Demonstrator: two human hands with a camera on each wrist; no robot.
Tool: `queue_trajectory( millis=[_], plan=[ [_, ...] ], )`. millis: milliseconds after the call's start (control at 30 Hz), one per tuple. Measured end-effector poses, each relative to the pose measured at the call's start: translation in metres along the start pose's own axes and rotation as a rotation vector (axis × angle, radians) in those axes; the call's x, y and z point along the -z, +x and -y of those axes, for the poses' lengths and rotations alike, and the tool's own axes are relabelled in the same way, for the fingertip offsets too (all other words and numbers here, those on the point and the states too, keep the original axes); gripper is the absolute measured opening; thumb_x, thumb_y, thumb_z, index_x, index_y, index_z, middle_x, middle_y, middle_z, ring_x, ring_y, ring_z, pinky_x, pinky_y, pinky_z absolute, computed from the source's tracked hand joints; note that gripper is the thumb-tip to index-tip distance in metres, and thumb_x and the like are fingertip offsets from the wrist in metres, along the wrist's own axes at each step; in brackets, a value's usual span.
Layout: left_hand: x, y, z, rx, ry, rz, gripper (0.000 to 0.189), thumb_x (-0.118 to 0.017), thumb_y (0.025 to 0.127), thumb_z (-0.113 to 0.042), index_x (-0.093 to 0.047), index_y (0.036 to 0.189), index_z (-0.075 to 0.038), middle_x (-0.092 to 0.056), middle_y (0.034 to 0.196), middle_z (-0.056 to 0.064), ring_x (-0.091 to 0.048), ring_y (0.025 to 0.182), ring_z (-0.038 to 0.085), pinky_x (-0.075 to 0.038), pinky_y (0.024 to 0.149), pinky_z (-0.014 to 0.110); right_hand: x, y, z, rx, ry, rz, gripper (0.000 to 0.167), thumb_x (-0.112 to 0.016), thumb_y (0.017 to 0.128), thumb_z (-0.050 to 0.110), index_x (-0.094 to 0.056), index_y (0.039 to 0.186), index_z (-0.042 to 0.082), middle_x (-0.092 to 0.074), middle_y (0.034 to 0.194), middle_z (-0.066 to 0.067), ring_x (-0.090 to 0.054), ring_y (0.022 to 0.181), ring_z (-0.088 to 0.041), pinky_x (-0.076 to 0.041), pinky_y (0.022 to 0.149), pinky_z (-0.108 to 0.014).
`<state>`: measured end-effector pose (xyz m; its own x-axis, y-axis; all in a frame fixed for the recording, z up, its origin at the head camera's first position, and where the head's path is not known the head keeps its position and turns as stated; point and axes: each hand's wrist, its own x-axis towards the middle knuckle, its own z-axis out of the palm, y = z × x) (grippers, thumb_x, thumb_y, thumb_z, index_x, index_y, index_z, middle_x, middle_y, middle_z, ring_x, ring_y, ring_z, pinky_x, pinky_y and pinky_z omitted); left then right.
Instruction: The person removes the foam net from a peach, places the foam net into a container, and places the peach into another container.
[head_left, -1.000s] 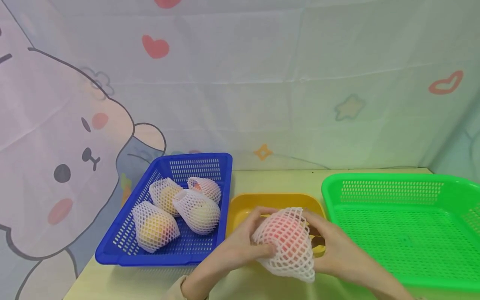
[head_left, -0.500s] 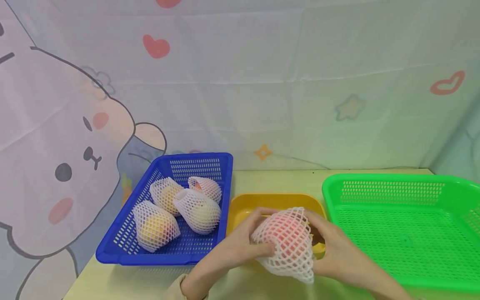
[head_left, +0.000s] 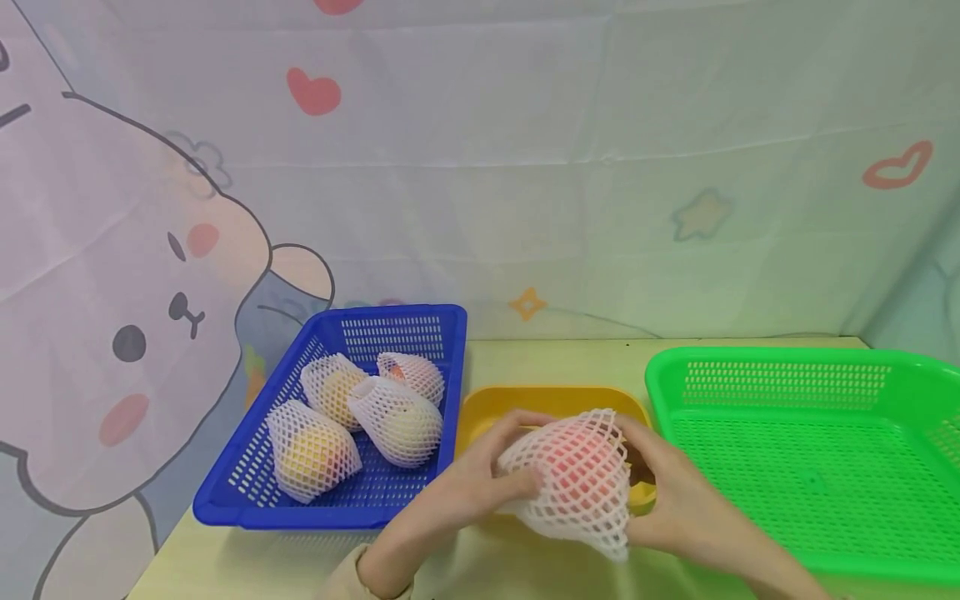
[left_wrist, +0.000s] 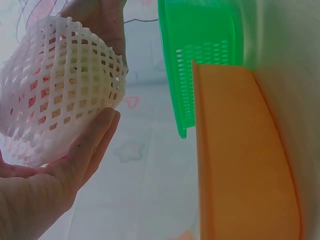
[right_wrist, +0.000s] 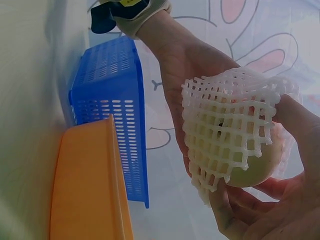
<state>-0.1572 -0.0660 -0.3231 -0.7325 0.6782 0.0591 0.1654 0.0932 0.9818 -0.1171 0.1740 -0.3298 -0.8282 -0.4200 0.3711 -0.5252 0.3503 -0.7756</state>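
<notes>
Both hands hold a round fruit (head_left: 581, 462) wrapped in a white foam net (head_left: 562, 529), raised over the front of the yellow tray. Red skin shows through the mesh in the head view; the right wrist view shows a pale yellow-green side (right_wrist: 255, 170) bare below the net's edge. My left hand (head_left: 480, 479) grips the fruit from the left, its thumb pressed on the net. On the other side my right hand (head_left: 671, 492) holds the net and fruit, with fingers partly hidden behind. The net's loose edge hangs down at the front right.
At left stands a blue basket (head_left: 300, 518) with several netted fruits (head_left: 311, 458). The yellow tray (head_left: 555, 396) sits in the middle, its contents mostly hidden by the hands. To the right is a green basket (head_left: 787, 467). A printed cloth (head_left: 525, 167) hangs behind the table (head_left: 480, 567).
The fruit has turned slightly between the hands, and the left thumb has shifted a little left on the net. The baskets and tray have stayed put.
</notes>
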Motion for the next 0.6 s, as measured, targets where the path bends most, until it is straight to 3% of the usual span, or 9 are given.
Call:
queue_trajectory(
  millis=[200,400,600],
  plan=[
    [0.0008,-0.0009,-0.0027,0.030,-0.061,-0.022,0.045,-0.058,0.092,-0.020,-0.044,0.134,-0.014,-0.054,0.126,0.019,-0.061,0.096,0.012,-0.052,0.084,0.027,0.0026,0.0007,0.0020,-0.010,0.003,0.002,0.072,-0.083,0.072,0.020,-0.045,0.133,0.021,-0.059,0.115,-0.001,-0.059,0.092,-0.006,-0.053,0.077,-0.024],
    [0.0017,-0.0010,-0.0028,0.023,0.000,-0.051,0.041,-0.054,0.093,-0.017,-0.045,0.133,-0.010,-0.053,0.121,0.018,-0.057,0.096,0.012,-0.048,0.084,0.026,0.0049,0.0004,0.0031,-0.020,0.002,0.004,0.071,-0.083,0.072,0.018,-0.046,0.132,0.025,-0.058,0.114,0.002,-0.060,0.092,-0.007,-0.053,0.077,-0.024],
    [0.0030,-0.0015,-0.0015,0.046,-0.007,-0.073,0.039,-0.048,0.094,-0.017,-0.047,0.133,-0.012,-0.054,0.123,0.018,-0.055,0.098,0.013,-0.045,0.088,0.027,0.0056,0.0004,0.0031,-0.031,0.013,0.010,0.069,-0.081,0.072,0.014,-0.046,0.131,0.025,-0.058,0.115,0.001,-0.061,0.093,-0.007,-0.053,0.079,-0.024]
  ],
)
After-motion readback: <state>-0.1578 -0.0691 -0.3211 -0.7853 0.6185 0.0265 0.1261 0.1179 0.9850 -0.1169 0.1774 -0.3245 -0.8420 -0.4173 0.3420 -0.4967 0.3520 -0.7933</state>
